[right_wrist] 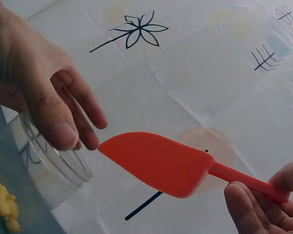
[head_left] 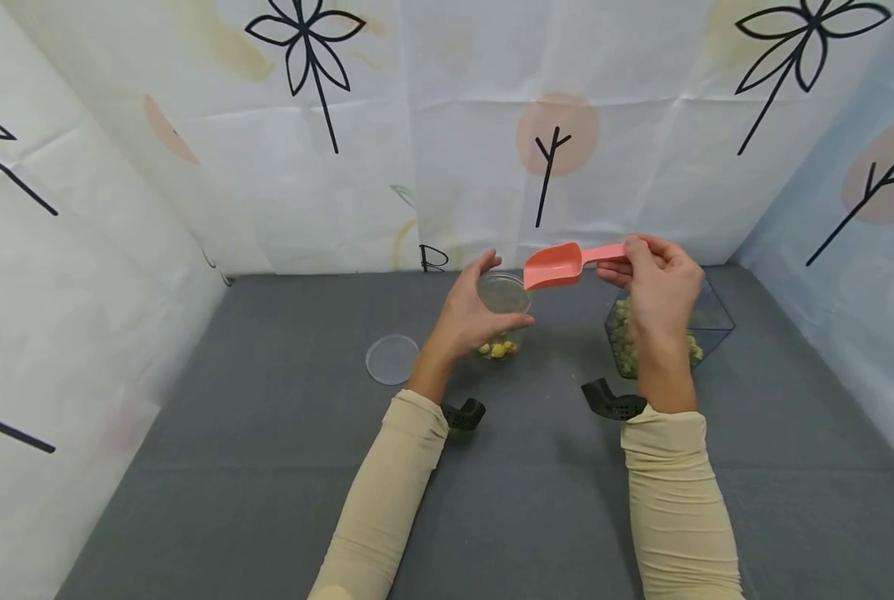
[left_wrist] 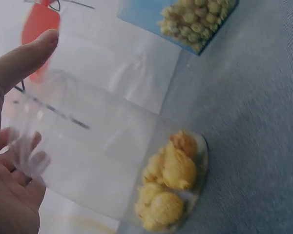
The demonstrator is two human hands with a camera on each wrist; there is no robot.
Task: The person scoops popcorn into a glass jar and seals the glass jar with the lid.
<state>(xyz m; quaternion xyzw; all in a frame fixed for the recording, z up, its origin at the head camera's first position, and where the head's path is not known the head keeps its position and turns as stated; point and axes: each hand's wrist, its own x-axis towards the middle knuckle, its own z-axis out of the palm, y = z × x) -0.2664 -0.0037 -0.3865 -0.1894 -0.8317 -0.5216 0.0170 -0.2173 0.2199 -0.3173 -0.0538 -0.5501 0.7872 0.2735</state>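
Observation:
A clear jar [head_left: 504, 293] with yellow popcorn pieces [left_wrist: 171, 168] at its bottom stands on the grey table. My left hand [head_left: 471, 310] is spread around its upper part, thumb extended on the near side and fingers behind. In the left wrist view, the thumb [left_wrist: 27, 61] is apart from the jar wall. My right hand [head_left: 660, 279] pinches the handle of a coral-red scoop [head_left: 555, 267] between thumb and fingers. The scoop is level above the table, its tip right by the jar's mouth, and no pieces show in its bowl.
Behind my right wrist is a clear bluish bin [head_left: 709, 321] holding pale greenish popcorn pieces [head_left: 623, 337]. A round clear lid [head_left: 392, 360] lies left of the jar. White patterned cloth [head_left: 461, 167] hangs along the table's back and both sides.

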